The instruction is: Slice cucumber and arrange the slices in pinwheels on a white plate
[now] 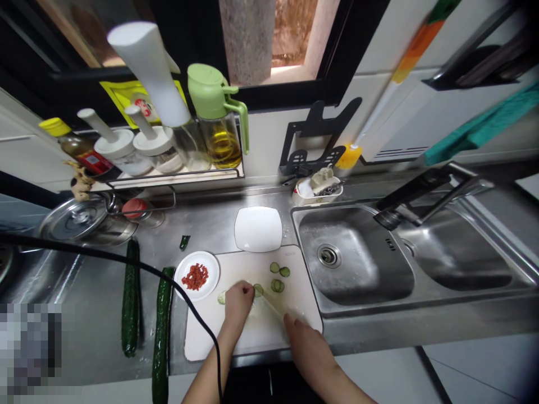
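The left hand (238,301) closes on a cucumber (221,298) on the board (269,340); apart from it, the right hand (304,338) grips a blurred knife (272,306); slices (277,285) lie beyond; the red label (96,161) on the far-left bottle (72,141) is unreadable, as is the yellow packet's print (144,108).

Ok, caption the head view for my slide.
Left hand holds cucumber, right hand a blurred knife, over a cutting board where cut slices lie.
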{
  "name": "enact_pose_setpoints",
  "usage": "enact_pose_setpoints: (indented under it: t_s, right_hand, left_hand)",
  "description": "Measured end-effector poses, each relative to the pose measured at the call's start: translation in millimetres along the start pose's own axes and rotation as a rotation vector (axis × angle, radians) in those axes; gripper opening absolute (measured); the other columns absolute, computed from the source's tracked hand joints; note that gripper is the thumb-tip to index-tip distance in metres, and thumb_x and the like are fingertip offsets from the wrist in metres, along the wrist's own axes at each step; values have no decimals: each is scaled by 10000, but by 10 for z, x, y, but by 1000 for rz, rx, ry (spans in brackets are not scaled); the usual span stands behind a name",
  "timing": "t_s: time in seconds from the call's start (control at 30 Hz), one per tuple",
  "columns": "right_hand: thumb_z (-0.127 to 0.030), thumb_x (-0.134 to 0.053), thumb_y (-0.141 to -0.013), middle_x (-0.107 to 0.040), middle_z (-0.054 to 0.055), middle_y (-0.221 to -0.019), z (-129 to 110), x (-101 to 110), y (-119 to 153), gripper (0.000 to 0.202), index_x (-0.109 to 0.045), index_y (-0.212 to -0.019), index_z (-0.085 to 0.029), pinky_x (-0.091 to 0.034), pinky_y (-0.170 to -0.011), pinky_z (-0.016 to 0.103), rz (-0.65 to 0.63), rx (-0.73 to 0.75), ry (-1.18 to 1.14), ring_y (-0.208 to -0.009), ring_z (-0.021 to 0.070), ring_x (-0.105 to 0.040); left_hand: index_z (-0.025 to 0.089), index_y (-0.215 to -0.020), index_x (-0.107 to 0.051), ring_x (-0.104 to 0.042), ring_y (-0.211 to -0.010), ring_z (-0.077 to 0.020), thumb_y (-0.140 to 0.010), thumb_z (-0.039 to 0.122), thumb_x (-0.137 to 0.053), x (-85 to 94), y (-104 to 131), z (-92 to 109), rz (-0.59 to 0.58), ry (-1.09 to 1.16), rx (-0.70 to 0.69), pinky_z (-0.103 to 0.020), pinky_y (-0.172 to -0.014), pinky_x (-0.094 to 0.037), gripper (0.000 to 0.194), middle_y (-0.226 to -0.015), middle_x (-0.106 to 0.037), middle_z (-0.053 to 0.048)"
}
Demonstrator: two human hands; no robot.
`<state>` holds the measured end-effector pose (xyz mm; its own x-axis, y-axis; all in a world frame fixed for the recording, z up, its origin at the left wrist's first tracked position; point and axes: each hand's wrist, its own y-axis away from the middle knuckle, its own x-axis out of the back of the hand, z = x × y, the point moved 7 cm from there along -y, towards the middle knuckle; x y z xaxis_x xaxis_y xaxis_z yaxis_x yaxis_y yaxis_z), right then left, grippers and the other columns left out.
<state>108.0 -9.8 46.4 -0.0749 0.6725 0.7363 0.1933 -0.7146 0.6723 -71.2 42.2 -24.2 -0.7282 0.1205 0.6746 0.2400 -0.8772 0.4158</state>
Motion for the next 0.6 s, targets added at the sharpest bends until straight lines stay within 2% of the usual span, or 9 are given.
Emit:
enact_pose_setpoints:
  t_s: [0.2, 0.37, 0.6]
  right_hand:
    - [43, -277, -831, -692, 126, -971, 14, -58, -10, 504, -570, -1184, -166, -511, -699, 273, 10, 4, -23, -855, 215, -684]
    - [67, -292, -793, -697, 113, -991, 167, -181, 91, 562, -558, -1230, -166, -500, -697, 270, -25, -6, -106, -882, 225, -678]
    - [93, -269, -758, -695, 92, -984, 352, -312, 199, 581, -557, -1188, -173, -443, -650, 224, -46, 3, -154, -848, 186, -675]
  left_hand:
    - [179, -710, -691, -605, -678, -128, -774, 161, -531, 5, -7, 16, -12, -27, 15, -220, -649, -365, 173, -710, -698, -16]
    - [182, -726, -691, -594, -655, -123, -771, 173, -542, 1, 16, 24, -22, -29, 34, -221, -631, -353, 156, -700, -696, -13]
    - [177, -656, -655, -545, -574, -117, -778, 254, -513, 58, 134, 51, 43, 56, -39, -212, -587, -346, 202, -583, -629, 15]
